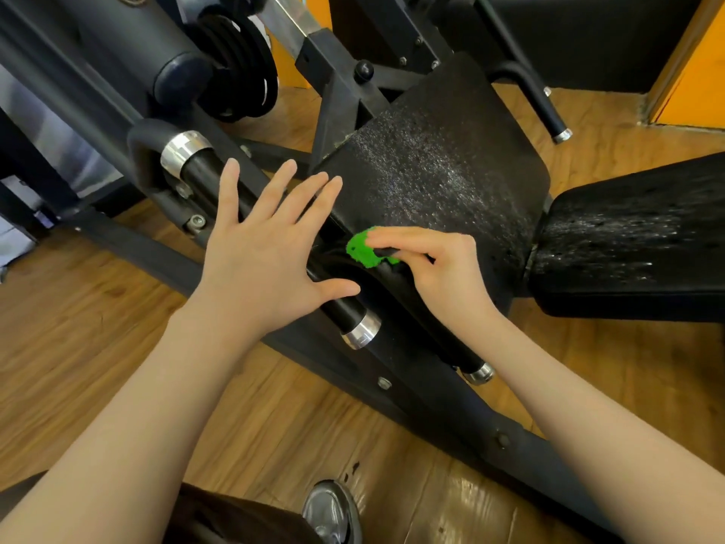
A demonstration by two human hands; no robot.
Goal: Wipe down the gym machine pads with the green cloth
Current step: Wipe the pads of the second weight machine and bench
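Right hand (439, 268) pinching green cloth (363, 251) at pad (439, 170) edge, left hand (263, 249) spread

A bright green cloth (363, 251) sits just right of the frame's centre, vivid against a black seat pad (435, 170) whose grainy surface is flecked with pale, glinting speckles. At the right edge, a second black pad (635, 245) shows whitish streaks and specks. The machine frame (412, 386) running diagonally from left to lower right is dark charcoal grey. Black handle bars (341, 308) near the centre end in shiny silver caps. In the upper left, the weight plates (239, 64) are black. The wooden floor (78, 327) is warm honey-brown with darker grain lines. Orange wall panels (690, 72) fill the upper right corner. A glossy grey shoe (333, 512) shows at the bottom edge.
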